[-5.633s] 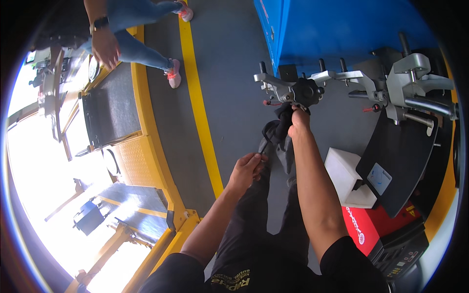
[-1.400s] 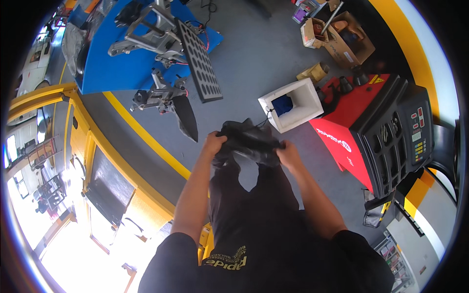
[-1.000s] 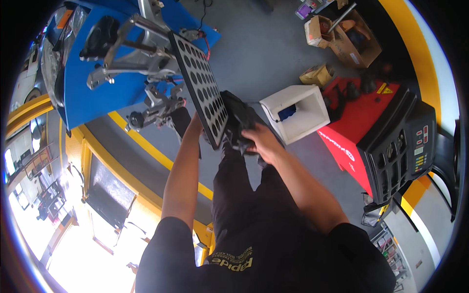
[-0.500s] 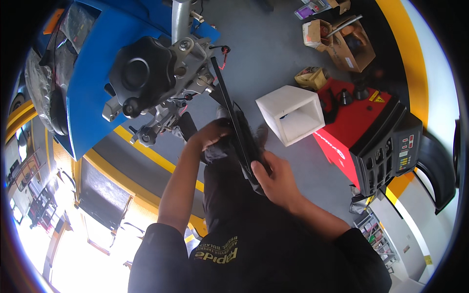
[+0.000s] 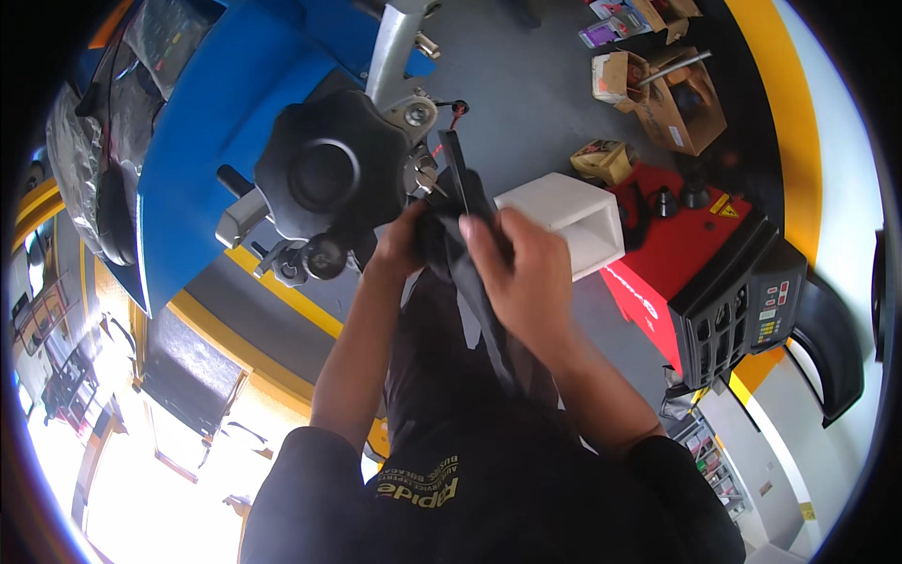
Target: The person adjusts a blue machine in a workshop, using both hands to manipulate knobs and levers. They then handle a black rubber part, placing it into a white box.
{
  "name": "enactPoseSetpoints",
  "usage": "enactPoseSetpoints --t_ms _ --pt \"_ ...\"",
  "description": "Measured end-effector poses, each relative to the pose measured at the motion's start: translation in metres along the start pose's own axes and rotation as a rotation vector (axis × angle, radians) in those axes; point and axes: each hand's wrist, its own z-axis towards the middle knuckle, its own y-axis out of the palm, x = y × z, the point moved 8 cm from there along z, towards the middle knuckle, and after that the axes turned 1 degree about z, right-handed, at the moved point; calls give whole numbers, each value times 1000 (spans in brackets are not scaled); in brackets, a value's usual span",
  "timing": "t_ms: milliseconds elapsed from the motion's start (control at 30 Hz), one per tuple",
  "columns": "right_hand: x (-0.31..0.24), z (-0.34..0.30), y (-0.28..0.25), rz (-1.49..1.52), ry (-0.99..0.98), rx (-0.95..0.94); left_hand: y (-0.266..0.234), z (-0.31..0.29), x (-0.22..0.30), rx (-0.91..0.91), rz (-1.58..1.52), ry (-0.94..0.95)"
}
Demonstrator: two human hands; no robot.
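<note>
A long, flat black part (image 5: 476, 301) is between my two hands in front of my legs, its narrow upper end close to the metal clamp. My right hand (image 5: 528, 268) grips its right side, with the thumb lying over the front face. My left hand (image 5: 406, 242) curls round dark material at its left side; those fingertips are mostly hidden. Just left of and above my hands is the silver metal clamp (image 5: 395, 56) with a big lobed black knob (image 5: 324, 174). A smaller round black knob (image 5: 322, 257) sits below the big one.
A blue cabinet (image 5: 202, 141) stands on the left, with clear plastic-wrapped things (image 5: 75, 141) at its side. To the right are a white open box (image 5: 554, 211) and a red machine (image 5: 662, 273) with a black control panel. Cardboard boxes (image 5: 691, 113) lie farther back.
My right hand has moved up along the black part, which now shows more edge-on and bent-looking. The clamp and big knob appear larger and farther right. My left hand has risen slightly.
</note>
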Motion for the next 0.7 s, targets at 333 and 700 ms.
enactPoseSetpoints --t_ms 333,700 --pt "-13 119 24 -131 -166 93 -14 11 24 -90 -248 343" --pt "129 94 38 657 76 -140 -104 -74 -44 361 285 111"
